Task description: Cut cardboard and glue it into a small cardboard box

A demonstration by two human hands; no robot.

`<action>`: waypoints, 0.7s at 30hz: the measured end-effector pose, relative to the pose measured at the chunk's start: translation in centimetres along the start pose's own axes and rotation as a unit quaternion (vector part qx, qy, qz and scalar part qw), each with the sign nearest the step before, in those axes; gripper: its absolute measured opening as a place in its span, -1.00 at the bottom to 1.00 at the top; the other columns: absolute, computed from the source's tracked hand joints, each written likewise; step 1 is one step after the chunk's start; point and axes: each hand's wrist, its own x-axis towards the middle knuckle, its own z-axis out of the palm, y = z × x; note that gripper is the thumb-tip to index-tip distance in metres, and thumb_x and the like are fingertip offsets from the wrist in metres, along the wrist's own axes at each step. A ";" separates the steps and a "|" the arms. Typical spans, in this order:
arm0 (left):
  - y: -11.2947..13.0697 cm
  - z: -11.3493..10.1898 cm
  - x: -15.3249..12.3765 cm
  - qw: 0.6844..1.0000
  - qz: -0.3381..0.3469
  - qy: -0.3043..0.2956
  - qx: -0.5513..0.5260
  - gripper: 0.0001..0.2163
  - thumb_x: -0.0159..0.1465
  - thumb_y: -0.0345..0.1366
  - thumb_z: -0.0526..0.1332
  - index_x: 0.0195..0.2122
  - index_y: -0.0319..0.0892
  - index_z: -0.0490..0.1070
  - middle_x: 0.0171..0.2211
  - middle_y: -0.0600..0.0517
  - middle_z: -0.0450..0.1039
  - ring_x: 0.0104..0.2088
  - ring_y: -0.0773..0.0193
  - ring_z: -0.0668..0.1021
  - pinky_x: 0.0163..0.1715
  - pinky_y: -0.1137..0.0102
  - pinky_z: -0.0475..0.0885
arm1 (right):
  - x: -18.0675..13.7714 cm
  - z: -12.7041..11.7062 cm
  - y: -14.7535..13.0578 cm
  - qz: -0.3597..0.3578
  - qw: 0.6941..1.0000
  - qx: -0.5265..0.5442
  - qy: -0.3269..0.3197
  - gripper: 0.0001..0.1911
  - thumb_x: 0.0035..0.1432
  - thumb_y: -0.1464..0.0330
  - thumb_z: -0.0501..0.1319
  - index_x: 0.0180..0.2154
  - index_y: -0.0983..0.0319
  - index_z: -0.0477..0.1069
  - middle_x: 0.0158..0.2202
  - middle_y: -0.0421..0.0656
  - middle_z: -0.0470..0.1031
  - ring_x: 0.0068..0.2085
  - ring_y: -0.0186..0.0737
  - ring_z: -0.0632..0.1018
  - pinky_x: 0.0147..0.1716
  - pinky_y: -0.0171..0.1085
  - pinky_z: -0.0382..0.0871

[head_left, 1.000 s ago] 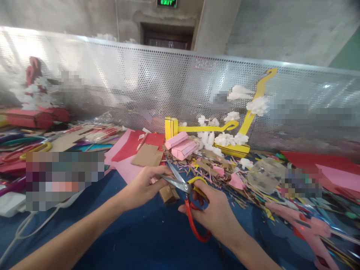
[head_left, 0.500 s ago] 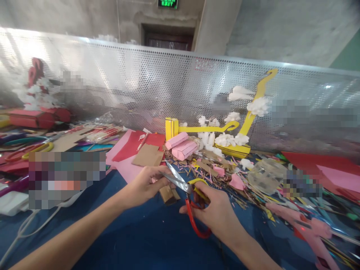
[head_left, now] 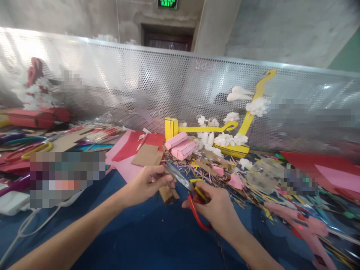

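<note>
My right hand (head_left: 218,206) grips a pair of scissors (head_left: 180,177) by the red and yellow handles, with the silver blades pointing up and left. At the blades, my left hand (head_left: 149,184) is closed in a pinch; whatever its fingers hold is too small or hidden to make out. Just below those fingers, a small folded brown cardboard piece (head_left: 166,195) lies on the dark blue table surface (head_left: 135,240). Two pink paper boxes (head_left: 184,150) and a flat brown cardboard sheet (head_left: 148,155) sit beyond my hands.
Paper scraps (head_left: 208,168) litter the table behind the scissors. A yellow paper model (head_left: 233,150) with white fluffy blossoms stands by a perforated metal screen (head_left: 168,82). At right lies a pink glue gun (head_left: 306,221); white cables (head_left: 25,225) run along the left.
The scissor blades were apart and are now closed together near my left fingertips. My right fingers have drawn in on the handles.
</note>
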 end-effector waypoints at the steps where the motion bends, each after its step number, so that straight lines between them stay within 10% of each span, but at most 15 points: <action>1: 0.0 0.0 0.0 1.000 -0.003 0.001 -0.004 -0.76 0.46 -0.20 0.14 -0.25 -0.19 0.53 -0.31 -0.04 0.61 -0.28 0.29 0.59 -0.26 0.41 0.47 | 0.2 0.0 0.1 0.015 0.999 0.028 0.003 -0.59 -0.13 0.11 0.54 -0.42 0.21 0.45 -0.56 -0.31 0.37 -0.52 -0.32 0.40 -0.51 -0.35 0.26; 8: 0.3 -0.1 0.5 0.983 -0.097 0.062 -0.140 -0.70 0.45 -0.06 0.13 -0.10 -0.18 0.48 -0.41 0.06 0.45 -0.62 0.45 0.39 -0.63 0.50 0.29 | 1.6 -0.8 1.4 0.107 0.919 0.378 0.039 -0.44 -0.04 -0.14 0.42 -0.34 0.22 0.49 -0.46 -0.22 0.46 -0.54 -0.36 0.42 -0.60 -0.38 0.25; 12: 0.6 -0.2 0.8 0.911 -0.180 0.078 -0.363 -0.70 0.38 -0.11 0.18 -0.09 -0.24 0.55 -0.39 0.04 0.39 -0.54 0.43 0.35 -0.54 0.49 0.36 | 1.7 -1.5 1.9 0.130 0.889 0.440 -0.005 -0.37 0.13 -0.27 0.19 -0.37 0.18 0.47 -0.41 -0.12 0.50 -0.44 -0.19 0.51 -0.57 -0.30 0.36; 16: 0.4 -0.5 0.9 0.862 -0.192 0.075 -0.463 -0.77 0.25 -0.26 0.27 -0.15 -0.30 0.59 -0.39 0.02 0.39 -0.49 0.41 0.36 -0.52 0.50 0.35 | 1.2 -1.1 1.6 0.122 0.905 0.407 -0.015 -0.41 0.18 -0.23 0.18 -0.29 0.18 0.50 -0.35 -0.10 0.52 -0.36 -0.13 0.54 -0.51 -0.26 0.39; 21: 0.0 -0.4 0.8 0.896 -0.170 0.108 -0.395 -0.82 0.19 -0.32 0.44 -0.20 -0.25 0.59 -0.38 0.02 0.48 -0.38 0.37 0.50 -0.28 0.46 0.47 | 0.7 -0.2 1.9 0.067 0.956 0.285 0.008 -0.49 0.15 -0.15 0.30 -0.22 0.16 0.51 -0.31 -0.16 0.49 -0.33 -0.21 0.48 -0.41 -0.29 0.35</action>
